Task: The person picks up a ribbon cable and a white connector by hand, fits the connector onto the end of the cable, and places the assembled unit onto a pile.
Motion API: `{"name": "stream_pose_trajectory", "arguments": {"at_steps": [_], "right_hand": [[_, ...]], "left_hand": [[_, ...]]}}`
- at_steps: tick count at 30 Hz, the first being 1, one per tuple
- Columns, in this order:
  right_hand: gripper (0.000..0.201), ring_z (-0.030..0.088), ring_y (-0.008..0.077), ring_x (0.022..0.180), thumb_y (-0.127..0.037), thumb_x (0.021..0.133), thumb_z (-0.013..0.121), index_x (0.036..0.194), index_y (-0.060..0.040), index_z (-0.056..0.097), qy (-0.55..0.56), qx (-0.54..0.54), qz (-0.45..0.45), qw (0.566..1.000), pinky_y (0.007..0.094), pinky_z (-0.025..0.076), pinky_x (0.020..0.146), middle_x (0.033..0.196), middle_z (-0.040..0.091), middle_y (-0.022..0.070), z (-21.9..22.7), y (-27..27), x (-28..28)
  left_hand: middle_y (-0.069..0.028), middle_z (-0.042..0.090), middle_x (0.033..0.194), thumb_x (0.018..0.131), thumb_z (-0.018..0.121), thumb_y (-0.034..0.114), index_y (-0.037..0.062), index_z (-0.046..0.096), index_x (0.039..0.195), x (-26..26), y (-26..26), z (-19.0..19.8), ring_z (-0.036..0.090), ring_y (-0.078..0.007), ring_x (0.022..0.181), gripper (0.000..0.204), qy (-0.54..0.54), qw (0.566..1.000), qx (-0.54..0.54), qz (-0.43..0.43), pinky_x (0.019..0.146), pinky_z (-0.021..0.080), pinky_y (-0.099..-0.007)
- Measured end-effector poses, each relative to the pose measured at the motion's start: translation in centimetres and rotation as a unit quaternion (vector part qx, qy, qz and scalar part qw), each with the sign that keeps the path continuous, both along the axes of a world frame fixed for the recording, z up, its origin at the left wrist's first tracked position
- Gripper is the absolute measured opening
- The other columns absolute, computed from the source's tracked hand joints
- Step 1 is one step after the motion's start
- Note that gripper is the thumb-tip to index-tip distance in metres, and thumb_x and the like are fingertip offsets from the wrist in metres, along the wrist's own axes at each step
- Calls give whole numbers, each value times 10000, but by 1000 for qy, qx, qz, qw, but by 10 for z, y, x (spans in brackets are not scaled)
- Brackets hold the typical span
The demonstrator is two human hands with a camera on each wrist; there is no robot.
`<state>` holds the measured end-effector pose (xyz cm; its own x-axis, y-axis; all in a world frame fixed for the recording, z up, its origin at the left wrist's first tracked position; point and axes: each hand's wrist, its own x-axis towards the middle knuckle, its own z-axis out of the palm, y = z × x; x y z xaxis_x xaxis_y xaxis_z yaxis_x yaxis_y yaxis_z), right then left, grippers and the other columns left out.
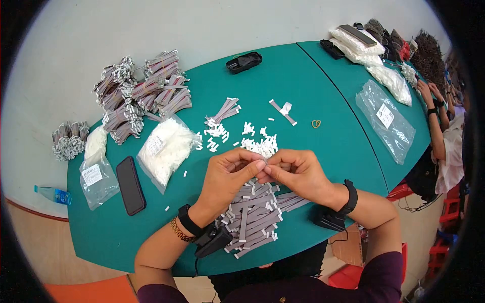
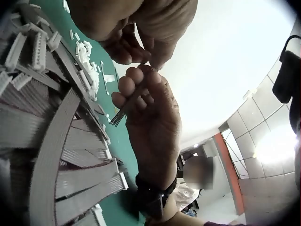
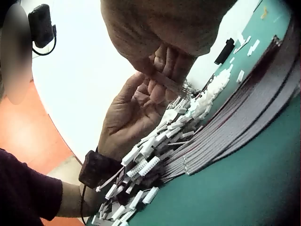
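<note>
My left hand (image 1: 255, 166) and right hand (image 1: 272, 169) meet fingertip to fingertip above the green table (image 1: 323, 151). Together they pinch a short grey ribbon cable (image 1: 263, 161). In the left wrist view the cable (image 2: 126, 107) runs down through the right hand's curled fingers (image 2: 134, 82), with the left hand (image 2: 141, 28) just above. The right wrist view has the cable (image 3: 165, 82) under the right hand (image 3: 164, 33), with the left hand (image 3: 134, 110) cupped behind it. A pile of grey ribbon cables with white connectors (image 1: 252, 217) lies under both wrists.
Loose white connectors (image 1: 260, 145) lie just beyond the hands. A black phone (image 1: 130, 185), bags of white parts (image 1: 164, 149) and cable bundles (image 1: 144, 93) are at the left. A black case (image 1: 244, 61) sits far back. Another person's arm (image 1: 437, 126) works at the right.
</note>
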<state>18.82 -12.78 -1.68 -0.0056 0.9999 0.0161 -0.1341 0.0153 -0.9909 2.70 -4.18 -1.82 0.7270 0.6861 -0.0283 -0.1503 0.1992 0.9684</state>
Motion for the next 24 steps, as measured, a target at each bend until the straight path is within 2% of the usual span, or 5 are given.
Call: {"name": "stream_pose_trajectory", "arguments": {"at_steps": [8,14,17,20,24], "right_hand": [[190,636,116,789,-102,919,522,949,58,618,2,26,-10,1000,224,522,697,843,662,95,-2,0,0],[173,643,121,785,-81,906,536,934,64,626,-50,41,-28,998,219,523,675,833,667,93,3,-2,0],[155,645,119,782,-70,894,552,926,61,629,-30,49,-46,997,219,522,665,809,671,89,0,-2,-3],[134,649,110,741,-64,882,566,909,47,637,-105,72,-69,989,222,519,632,776,675,85,-1,-2,-3],[106,651,100,702,-51,865,577,888,26,646,-188,122,-83,971,222,510,591,747,675,84,2,-3,-2]], "left_hand": [[-62,639,850,835,633,66,2,620,911,1,-2,3,587,-108,776,100,-17,1000,-25,0,730,461,-240],[-55,629,838,841,629,71,6,611,922,0,-2,0,553,-98,744,105,-32,996,-84,-2,697,439,-226],[-64,639,837,860,616,89,-9,609,932,-1,-1,-2,595,-101,795,122,-32,997,-73,-9,747,467,-236],[-65,633,839,842,626,61,-4,603,928,0,-4,-1,571,-107,756,110,-27,998,-56,9,709,452,-228],[-87,647,856,839,633,59,-18,602,928,1,-6,5,611,-125,777,121,-30,999,-18,0,722,480,-233]]}}
